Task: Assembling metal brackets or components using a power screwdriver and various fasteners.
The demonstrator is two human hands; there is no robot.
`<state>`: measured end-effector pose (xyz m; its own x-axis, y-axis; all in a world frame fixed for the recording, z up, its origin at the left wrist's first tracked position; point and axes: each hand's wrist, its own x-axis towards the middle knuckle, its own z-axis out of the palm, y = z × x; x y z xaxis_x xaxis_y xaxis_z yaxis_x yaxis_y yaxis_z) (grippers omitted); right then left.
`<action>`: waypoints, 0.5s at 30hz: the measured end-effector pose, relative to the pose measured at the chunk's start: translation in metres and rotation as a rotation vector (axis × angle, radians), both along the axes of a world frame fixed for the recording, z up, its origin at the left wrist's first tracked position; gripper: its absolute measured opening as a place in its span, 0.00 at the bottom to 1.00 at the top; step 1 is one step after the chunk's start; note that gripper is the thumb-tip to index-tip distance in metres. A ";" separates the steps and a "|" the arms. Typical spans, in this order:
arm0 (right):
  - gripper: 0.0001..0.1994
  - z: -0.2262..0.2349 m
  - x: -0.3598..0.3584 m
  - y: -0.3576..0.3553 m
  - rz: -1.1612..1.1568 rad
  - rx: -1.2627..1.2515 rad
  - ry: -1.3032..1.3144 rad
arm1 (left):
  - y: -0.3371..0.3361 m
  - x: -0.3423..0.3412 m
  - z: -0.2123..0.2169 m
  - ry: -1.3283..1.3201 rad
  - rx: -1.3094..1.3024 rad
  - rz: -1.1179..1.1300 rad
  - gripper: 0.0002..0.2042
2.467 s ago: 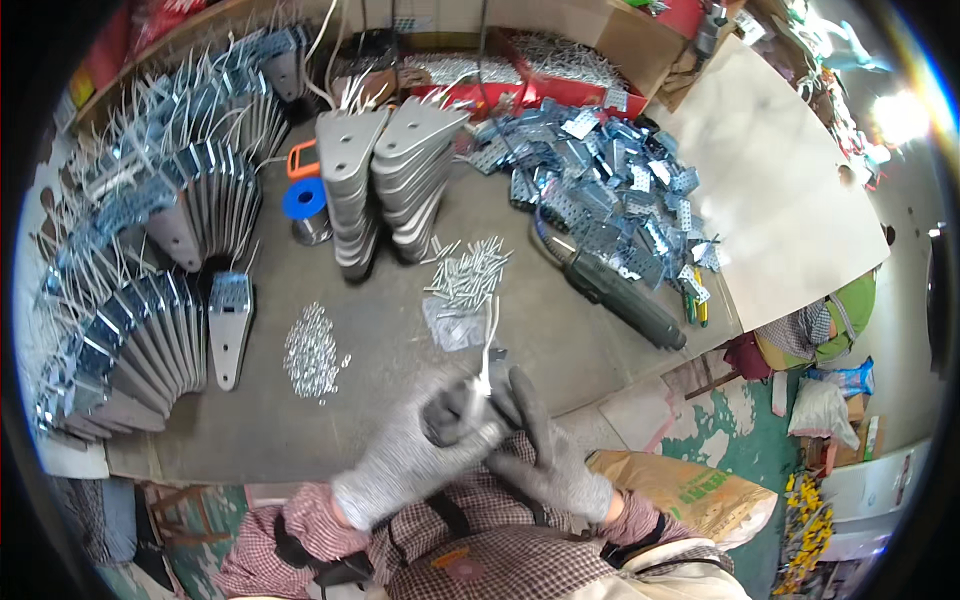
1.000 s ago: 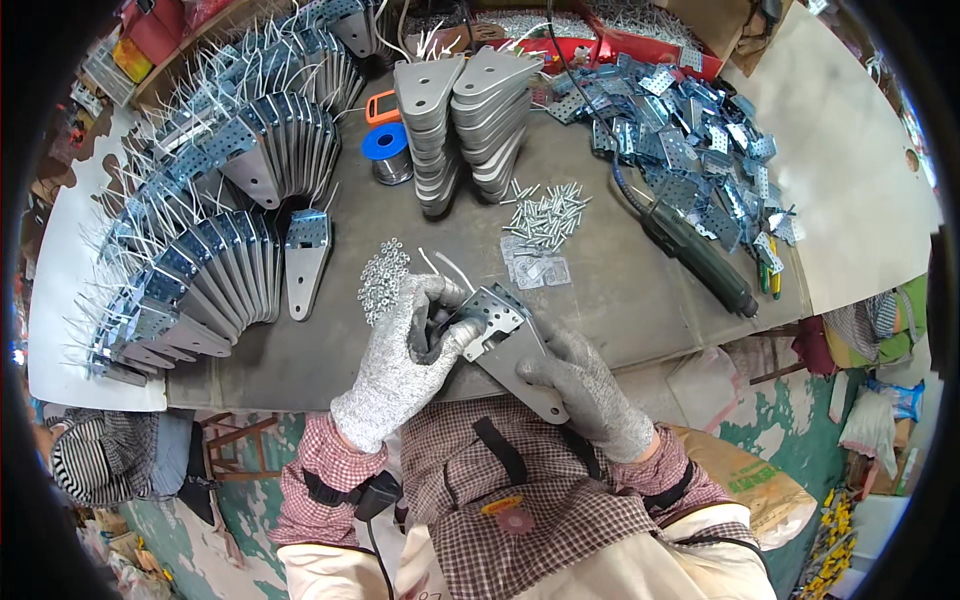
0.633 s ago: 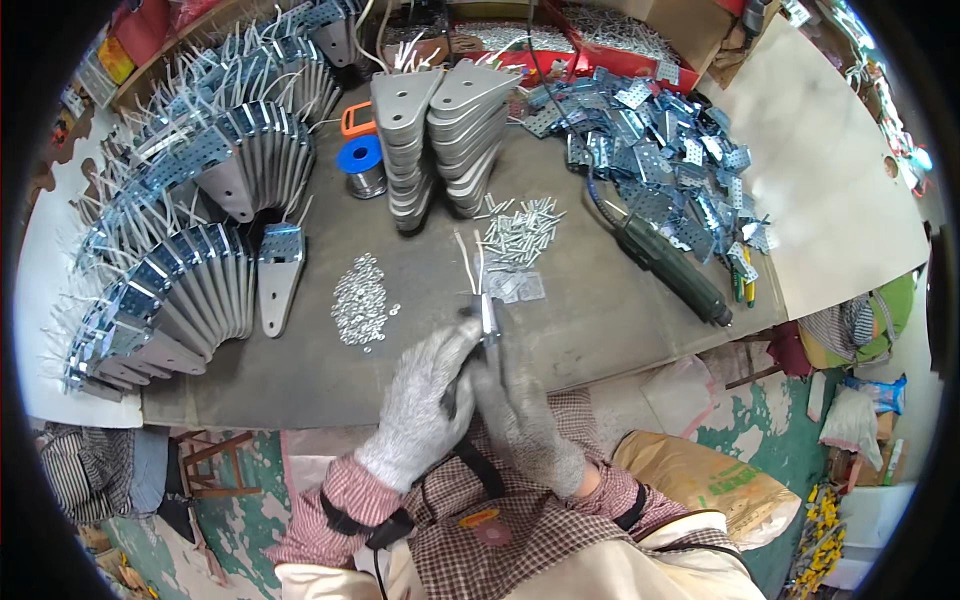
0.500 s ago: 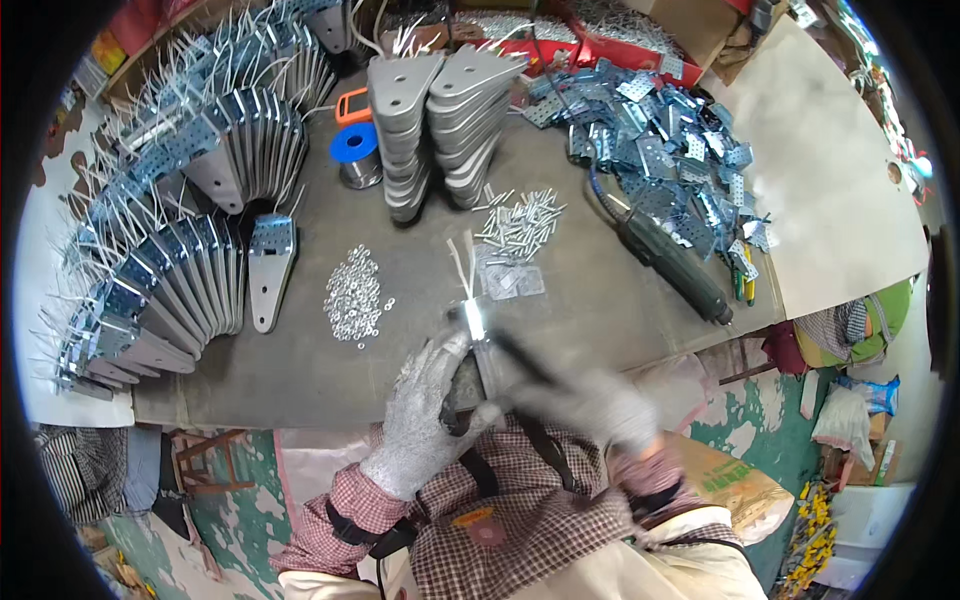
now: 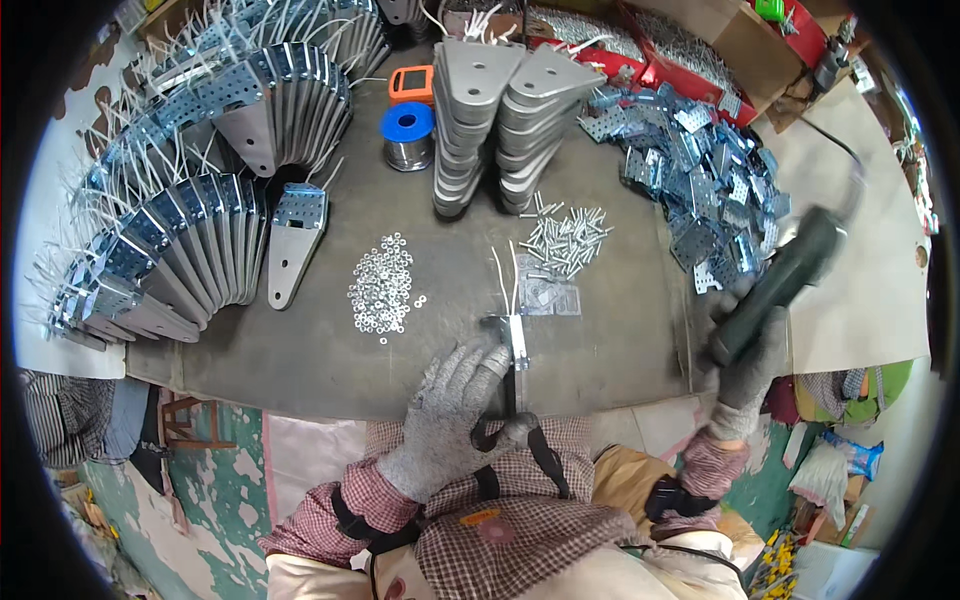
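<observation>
My left hand [image 5: 455, 410], in a grey knit glove, is closed around a narrow metal part [image 5: 518, 342] seen edge-on, with two white wires rising from it. It is held at the table's front edge; its lower portion is partly hidden by the fingers. Off to the right, my gloved right hand [image 5: 750, 365] grips a dark green electric screwdriver [image 5: 780, 285], raised and tilted, with a cord from its upper end. Small nuts [image 5: 382, 285] lie in a pile left of the metal part. Screws [image 5: 568, 240] are heaped beyond it, beside a clear plastic bag [image 5: 550, 297].
Grey triangular plates [image 5: 470, 85] stand in two stacks at the back. Nearby are a solder spool [image 5: 408, 125] and an orange device [image 5: 411, 84]. Wired plates [image 5: 200, 245] fan out at left, one lying apart. Perforated brackets [image 5: 700, 170] pile up at right, before red trays [image 5: 690, 75].
My right hand has left the metal part, moved right and picked up the electric screwdriver from the table. My left hand still holds the metal part. The whole view has shifted.
</observation>
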<state>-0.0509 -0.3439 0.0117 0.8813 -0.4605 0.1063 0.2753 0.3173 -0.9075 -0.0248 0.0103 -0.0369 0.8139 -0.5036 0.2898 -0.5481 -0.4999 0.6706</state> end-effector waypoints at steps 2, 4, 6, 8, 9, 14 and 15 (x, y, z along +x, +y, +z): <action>0.29 0.006 0.024 0.058 0.089 0.304 -0.267 | 0.001 -0.001 0.000 -0.029 0.018 0.011 0.39; 0.28 0.007 0.042 0.094 0.140 0.460 -0.453 | 0.002 -0.002 0.000 -0.007 0.026 0.017 0.41; 0.24 -0.019 0.055 0.103 0.225 0.681 -0.581 | 0.000 -0.005 -0.005 0.079 0.016 0.015 0.42; 0.20 -0.041 0.059 0.107 0.223 0.852 -0.602 | 0.001 -0.004 -0.004 0.070 0.036 -0.002 0.43; 0.19 -0.049 0.057 0.111 0.178 0.920 -0.554 | 0.004 -0.005 -0.004 0.071 0.050 -0.006 0.44; 0.17 -0.052 0.053 0.110 0.194 1.088 -0.514 | 0.003 -0.002 0.000 0.136 0.049 -0.010 0.44; 0.16 -0.051 0.053 0.110 0.187 1.070 -0.508 | 0.001 -0.001 0.002 0.187 0.057 -0.014 0.44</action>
<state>0.0017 -0.2338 -0.0389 0.9124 -0.3963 0.1026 0.3943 0.9181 0.0402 -0.0257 0.0112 -0.0345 0.8438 -0.5265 0.1043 -0.4235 -0.5335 0.7321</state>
